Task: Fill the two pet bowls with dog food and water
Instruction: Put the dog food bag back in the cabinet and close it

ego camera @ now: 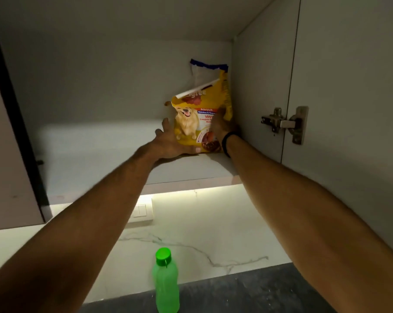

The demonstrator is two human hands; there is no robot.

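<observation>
L hand (168, 143) spread, R hand (221, 125) blurred

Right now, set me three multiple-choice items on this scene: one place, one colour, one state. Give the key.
1. The dog food bag stands:
A. on the counter
B. on the cabinet shelf
C. on the floor
2. The bottle is:
A. green
B. red
C. clear
3. The bottle's cap is:
A. lying beside it
B. in a hand
C. on the bottle
Key: 1 B, the bag stands at the shelf's right end, left hand and right hand on it; 2 A, its body is green; 3 C, the cap sits on its neck.
</observation>
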